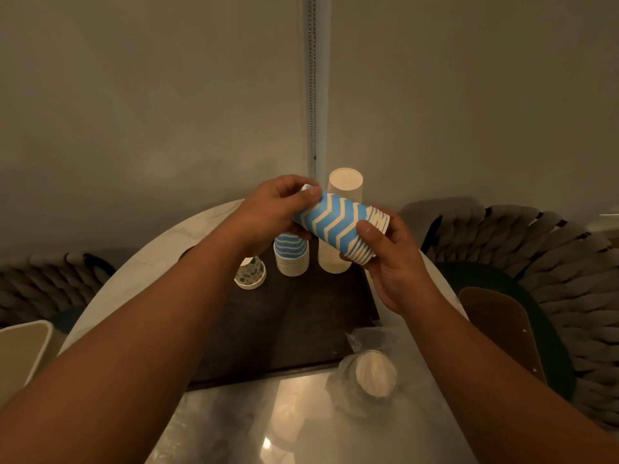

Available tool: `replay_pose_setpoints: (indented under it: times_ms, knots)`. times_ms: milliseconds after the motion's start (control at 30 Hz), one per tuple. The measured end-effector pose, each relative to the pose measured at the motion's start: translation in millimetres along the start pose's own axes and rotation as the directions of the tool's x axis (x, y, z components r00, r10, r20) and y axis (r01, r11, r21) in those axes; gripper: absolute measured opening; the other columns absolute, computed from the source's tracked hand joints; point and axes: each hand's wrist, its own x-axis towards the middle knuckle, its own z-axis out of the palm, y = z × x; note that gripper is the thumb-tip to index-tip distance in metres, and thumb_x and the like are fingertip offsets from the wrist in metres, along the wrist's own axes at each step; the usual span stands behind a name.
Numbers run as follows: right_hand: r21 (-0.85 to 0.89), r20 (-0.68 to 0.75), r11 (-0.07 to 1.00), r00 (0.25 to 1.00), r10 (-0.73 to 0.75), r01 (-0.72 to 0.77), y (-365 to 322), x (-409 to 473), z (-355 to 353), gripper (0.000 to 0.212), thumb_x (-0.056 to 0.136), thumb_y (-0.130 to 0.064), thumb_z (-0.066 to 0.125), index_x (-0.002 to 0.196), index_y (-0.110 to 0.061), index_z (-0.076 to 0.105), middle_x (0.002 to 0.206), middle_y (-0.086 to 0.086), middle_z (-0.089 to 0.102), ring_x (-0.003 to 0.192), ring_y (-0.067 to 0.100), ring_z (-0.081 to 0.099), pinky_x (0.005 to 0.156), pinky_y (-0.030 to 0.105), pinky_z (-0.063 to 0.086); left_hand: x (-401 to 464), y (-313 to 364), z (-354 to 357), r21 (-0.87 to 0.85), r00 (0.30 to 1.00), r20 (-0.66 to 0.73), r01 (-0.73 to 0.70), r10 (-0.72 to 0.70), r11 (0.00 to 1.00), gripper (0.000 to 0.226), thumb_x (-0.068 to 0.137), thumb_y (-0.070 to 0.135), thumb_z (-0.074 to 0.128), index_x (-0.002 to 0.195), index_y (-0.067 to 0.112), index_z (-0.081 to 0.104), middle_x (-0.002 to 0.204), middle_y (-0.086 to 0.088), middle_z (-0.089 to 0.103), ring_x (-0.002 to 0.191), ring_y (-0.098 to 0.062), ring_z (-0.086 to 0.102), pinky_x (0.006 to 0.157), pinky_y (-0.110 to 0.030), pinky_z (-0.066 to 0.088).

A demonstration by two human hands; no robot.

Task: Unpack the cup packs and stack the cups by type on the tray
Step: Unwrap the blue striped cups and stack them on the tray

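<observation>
Head view: the nested bundle of blue-and-cream zigzag paper cups (338,224) is held sideways in the air above the dark rectangular tray (284,329), so a loose grip could let cups slide apart and topple the short blue-striped stack (290,254) or the tall plain white stack (341,222) below. The left hand (278,209) curls round its base end; the right hand (392,256) grips the rim end, both forearms reaching forward

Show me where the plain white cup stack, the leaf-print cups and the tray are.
plain white cup stack (345,192), head view, upturned base of top cup
leaf-print cups (250,275), head view, printed side wall
tray (284,323), head view, bare dark surface
</observation>
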Motion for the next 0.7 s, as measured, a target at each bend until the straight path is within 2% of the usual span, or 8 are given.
replay_pose_setpoints:
  times_ms: [100,167,300,400,467,533,600,700]
  knots:
    - [-0.097,0.012,0.994,0.999,-0.043,0.044,2,-1,2,0.046,0.065,-0.028,0.078,0.106,-0.024,0.056,0.108,0.003,0.066,0.103,0.028,0.066,0.08,0.04,0.059,-2,0,-2,0.062,0.998,-0.053,0.043,-0.04,0.997,0.026,0.099,0.031,0.052,0.111,0.011,0.062,0.104,-0.01,0.068,0.086,-0.025,0.07,0.07,-0.042,0.062]
    - [-0.21,0.04,0.971,0.993,-0.112,0.118,5,-1,4,0.052,0.064,-0.026,0.087,0.105,-0.028,0.056,0.106,-0.004,0.065,0.102,0.02,0.065,0.082,0.037,0.058,1,-1,0,0.064,0.985,-0.149,0.093,-0.083,0.994,0.033,0.1,0.036,0.049,0.107,0.007,0.064,0.102,-0.017,0.068,0.084,-0.029,0.07,0.068,-0.043,0.061]
    - [-0.282,0.032,0.939,0.98,-0.194,0.195,13,-1,9,0.052,0.058,-0.043,0.082,0.103,-0.04,0.057,0.103,-0.012,0.067,0.1,0.013,0.065,0.087,0.038,0.056,10,1,8,0.246,0.943,-0.327,0.143,-0.057,0.959,0.037,0.101,0.038,0.044,0.093,0.009,0.066,0.08,-0.012,0.066,0.064,-0.026,0.064,0.053,-0.033,0.053]
    - [-0.316,0.044,0.919,0.972,-0.233,0.235,11,0,7,0.053,0.06,-0.042,0.082,0.105,-0.041,0.055,0.108,-0.006,0.066,0.104,0.018,0.065,0.086,0.039,0.056,23,6,-5,0.284,0.912,-0.404,0.191,-0.063,0.94,0.038,0.097,0.035,0.045,0.084,0.004,0.064,0.068,-0.014,0.06,0.043,-0.025,0.056,0.043,-0.026,0.041]
    - [-0.291,-0.009,0.931,0.972,-0.234,0.222,7,3,1,0.053,0.06,-0.039,0.082,0.106,-0.035,0.054,0.109,-0.002,0.065,0.104,0.018,0.065,0.086,0.037,0.055,31,13,-25,0.35,0.867,-0.498,0.176,0.024,0.92,0.038,0.096,0.034,0.046,0.085,0.005,0.066,0.071,-0.017,0.062,0.048,-0.031,0.059,0.043,-0.029,0.043]
    - [-0.219,-0.099,0.957,0.971,-0.218,0.192,6,7,-7,0.053,0.062,-0.036,0.084,0.106,-0.029,0.055,0.109,-0.001,0.065,0.103,0.018,0.065,0.086,0.038,0.055,35,20,-44,0.533,0.8,-0.547,0.106,0.247,0.839,0.037,0.097,0.037,0.048,0.095,0.006,0.069,0.081,-0.015,0.067,0.07,-0.03,0.065,0.063,-0.026,0.05]
    - [-0.133,-0.169,0.978,0.969,-0.18,0.159,6,9,-12,0.053,0.066,-0.031,0.086,0.108,-0.024,0.055,0.11,0.001,0.066,0.105,0.021,0.066,0.086,0.044,0.055,37,23,-50,0.69,0.784,-0.459,0.018,0.418,0.724,0.036,0.096,0.04,0.054,0.112,0.01,0.066,0.1,-0.012,0.07,0.094,-0.025,0.064,0.08,-0.024,0.045]
    - [-0.079,-0.201,0.987,0.967,-0.156,0.142,7,10,-13,0.044,0.071,-0.027,0.077,0.109,-0.023,0.055,0.11,0.001,0.066,0.107,0.025,0.065,0.088,0.049,0.055,49,10,-43,0.883,0.893,-0.155,-0.066,0.423,0.465,0.044,0.094,0.044,0.057,0.123,0.011,0.061,0.116,-0.015,0.066,0.108,-0.031,0.06,0.089,-0.033,0.043]
